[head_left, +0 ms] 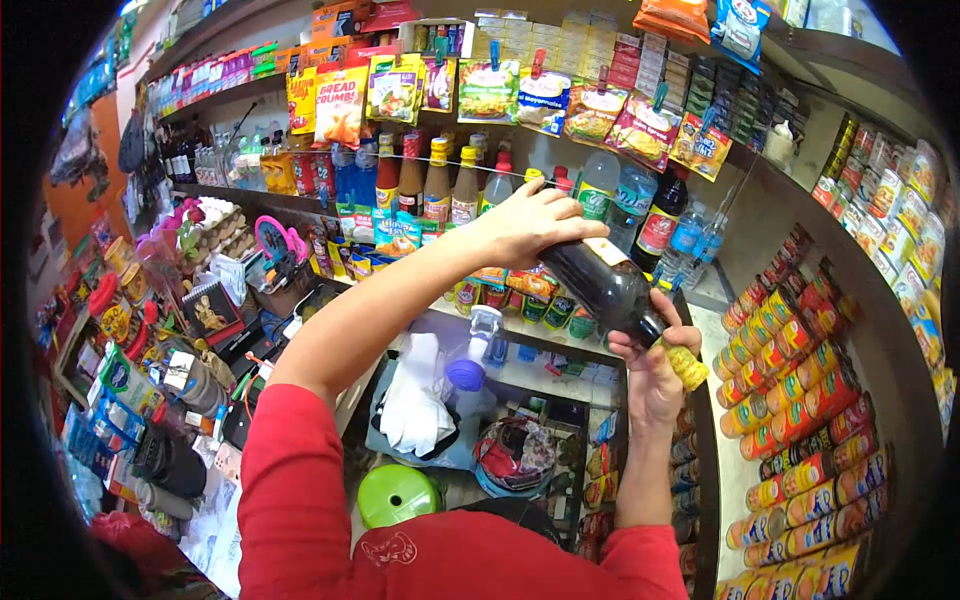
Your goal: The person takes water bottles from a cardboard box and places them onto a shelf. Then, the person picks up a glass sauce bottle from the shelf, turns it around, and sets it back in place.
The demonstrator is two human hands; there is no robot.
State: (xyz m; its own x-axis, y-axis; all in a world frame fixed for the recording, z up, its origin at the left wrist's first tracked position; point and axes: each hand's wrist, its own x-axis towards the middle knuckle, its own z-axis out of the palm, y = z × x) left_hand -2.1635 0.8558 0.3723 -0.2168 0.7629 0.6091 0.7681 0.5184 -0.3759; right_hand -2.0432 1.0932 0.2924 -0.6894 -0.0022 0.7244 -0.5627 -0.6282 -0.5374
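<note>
A large dark bottle (603,290) is held tilted in the air, its base at the upper left and its neck at the lower right. My left hand (540,222) grips the base end from above. Around the neck are the fingers of my right hand (655,368), beside a yellow piece (686,365) at the neck end. Whether that piece is a cap or a sponge cannot be made out. Behind the bottle are shelved bottles, among them a clear one with a green label (597,190) and a dark one with a red label (660,225).
Hanging packets (488,92) line the shelf ahead. Stacked cans (800,400) fill the right side. Below stand a green stool (398,497), a white cloth (416,395) and a purple-and-white object (472,355). Egg trays (222,232) and mixed goods lie at the left.
</note>
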